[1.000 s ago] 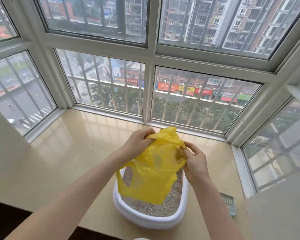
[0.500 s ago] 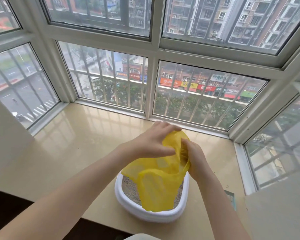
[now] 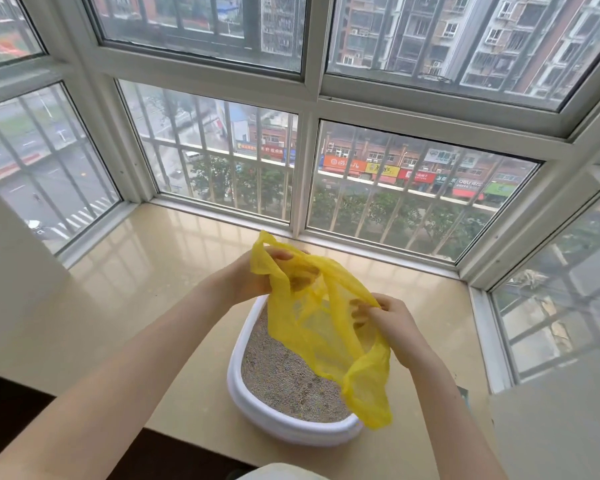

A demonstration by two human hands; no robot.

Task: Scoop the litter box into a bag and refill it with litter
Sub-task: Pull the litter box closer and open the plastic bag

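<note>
- Head view: a person stood at a bay-window ledge and spread a thin yellow plastic bag in the air above a white litter box.
- The left hand was clenched on the bag's upper rim near one handle loop, its fingers showing dimly through the film.
- The right hand pinched the opposite edge lower and nearer the camera, so the mouth gaped between the two grips.
- The bag hung clear of the ledge, its loose lower end drooping over the near right part of the box; whether it brushed the rim could not be told.
- The litter box sat on the ledge near its front edge, holding grey litter with darker clumps; nothing appeared scooped yet.
- The film looked very light, soft and slack, likely to collapse shut or slip unless held by the rim or the handles.
- Once loaded it would probably sag, so a grip on both handles seemed the safest hold.
- A small part of a greenish object, possibly a scoop, showed at the right arm's far side; too little was visible to be sure.
- Barred windows overlooked a street with shop signs.
</note>
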